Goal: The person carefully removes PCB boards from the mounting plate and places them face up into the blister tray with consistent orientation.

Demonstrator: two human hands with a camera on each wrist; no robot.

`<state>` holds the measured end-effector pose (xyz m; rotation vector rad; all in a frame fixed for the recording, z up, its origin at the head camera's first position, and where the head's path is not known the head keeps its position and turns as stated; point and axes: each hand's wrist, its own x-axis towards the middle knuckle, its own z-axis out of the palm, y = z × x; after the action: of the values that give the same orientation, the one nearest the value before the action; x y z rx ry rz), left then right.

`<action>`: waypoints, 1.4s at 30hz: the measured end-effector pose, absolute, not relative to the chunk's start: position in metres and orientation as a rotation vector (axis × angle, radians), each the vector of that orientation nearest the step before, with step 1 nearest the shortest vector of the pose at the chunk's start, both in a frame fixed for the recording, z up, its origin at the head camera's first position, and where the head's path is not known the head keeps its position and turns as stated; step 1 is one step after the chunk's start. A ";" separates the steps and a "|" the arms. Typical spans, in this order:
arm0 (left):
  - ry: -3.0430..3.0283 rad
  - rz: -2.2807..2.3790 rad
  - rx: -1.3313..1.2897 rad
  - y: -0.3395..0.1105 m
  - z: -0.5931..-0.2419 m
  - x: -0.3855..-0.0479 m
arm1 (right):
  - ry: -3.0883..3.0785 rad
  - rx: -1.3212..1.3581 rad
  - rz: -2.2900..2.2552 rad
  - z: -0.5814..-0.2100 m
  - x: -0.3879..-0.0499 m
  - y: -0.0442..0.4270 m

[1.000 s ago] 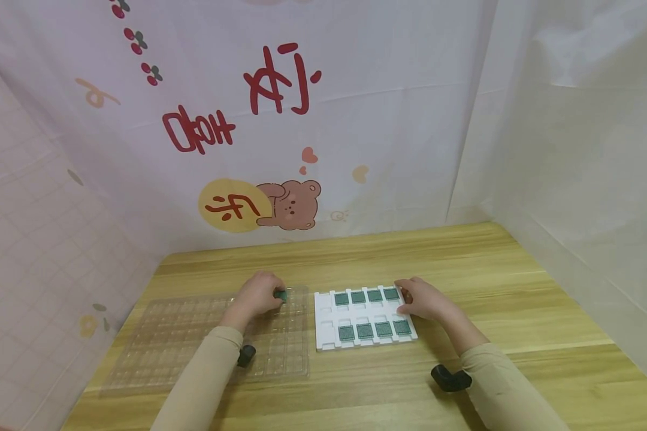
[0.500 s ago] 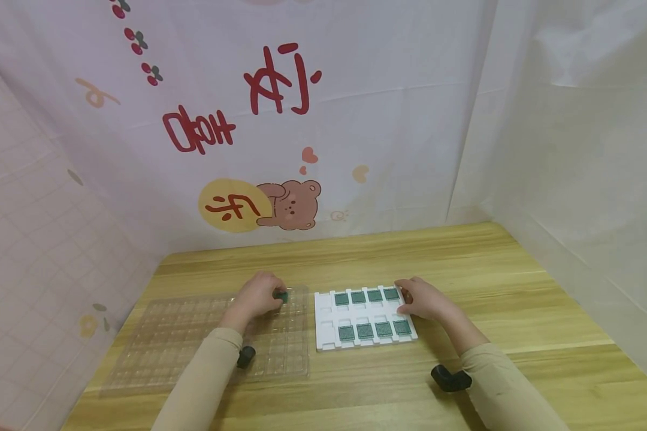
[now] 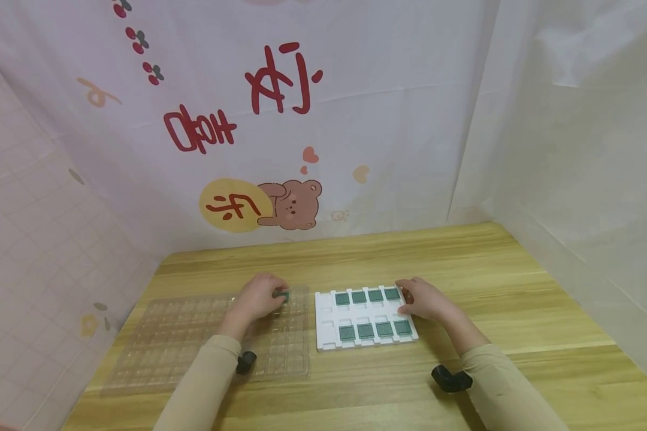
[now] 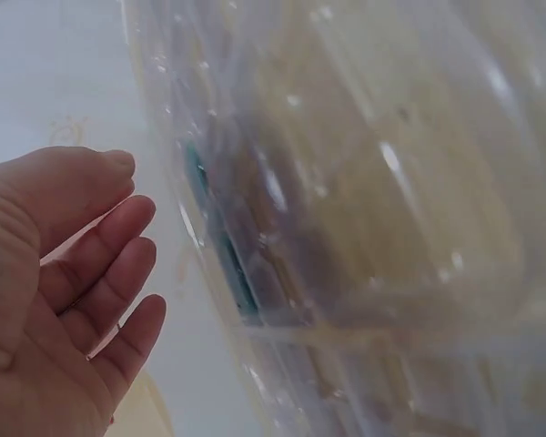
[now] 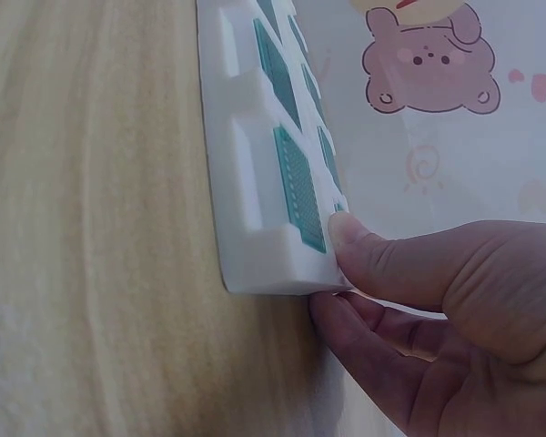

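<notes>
My left hand [image 3: 256, 296] hovers at the far right corner of a clear plastic tray [image 3: 293, 359] with many small pockets. Next to its fingertips, a small green circuit board [image 3: 283, 296] sits in that tray. The left wrist view shows a gap between the loosely bent fingers [image 4: 132, 241] and the board [image 4: 235, 269], with nothing held. On the right, my right hand [image 3: 426, 299] grips the right end of a white tray [image 3: 325, 317]. Its thumb [image 5: 382, 259] presses the top edge while fingers lie against the end below. Two rows of green boards [image 3: 365, 331] fill most of the white tray's slots.
The two trays lie side by side on a wooden table [image 3: 366, 389], a narrow strip apart. Behind stands a printed white curtain [image 3: 399, 120], with more sheeting at both sides. A black wrist mount [image 3: 451, 379] sticks out near my right sleeve.
The left hand has edged very slightly beside the green board. The right hand and the white tray have stayed in place.
</notes>
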<state>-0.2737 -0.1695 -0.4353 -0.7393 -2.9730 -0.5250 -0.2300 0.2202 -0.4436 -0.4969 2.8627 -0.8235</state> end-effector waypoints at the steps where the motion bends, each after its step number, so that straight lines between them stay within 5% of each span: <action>1: -2.966 -0.534 -0.737 -0.168 -0.435 -0.273 | 2.860 -0.489 -0.830 -0.443 -0.230 0.220; 42: -2.633 -0.354 -0.987 -0.094 -0.409 -0.232 | 2.876 -0.515 -0.811 -0.449 -0.233 0.223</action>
<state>-0.2325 -0.0940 -0.4094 -0.9869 -2.6326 -0.3544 -0.2334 0.2229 -0.4493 -0.5145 2.8758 -0.8109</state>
